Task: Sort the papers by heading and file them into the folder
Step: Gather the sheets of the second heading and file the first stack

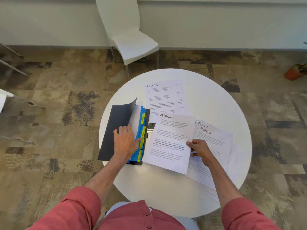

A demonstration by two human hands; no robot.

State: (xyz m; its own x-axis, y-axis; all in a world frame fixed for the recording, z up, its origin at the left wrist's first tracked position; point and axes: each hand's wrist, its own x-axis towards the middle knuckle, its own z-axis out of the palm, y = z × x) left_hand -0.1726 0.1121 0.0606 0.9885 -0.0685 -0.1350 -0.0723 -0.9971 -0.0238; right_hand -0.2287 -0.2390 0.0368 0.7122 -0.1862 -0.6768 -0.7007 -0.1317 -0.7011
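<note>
A black folder (114,130) lies open on the left of the round white table (216,103), with blue dividers (142,117) carrying yellow tabs. My left hand (125,141) rests flat on the folder's pages, its fingers spread and its thumb against the tabs. My right hand (199,149) pinches the right edge of a sheet headed ADMIN (169,138), held just right of the folder. Under that hand lies a loose pile (216,138) whose top headings read FINANCE and SPORTS. A sheet headed SPORTS (163,97) lies at the table's far side.
A white chair (132,40) stands beyond the table against the wall. A potted plant (294,72) sits on the patterned carpet at the far right. Metal legs of other furniture show at the left edge.
</note>
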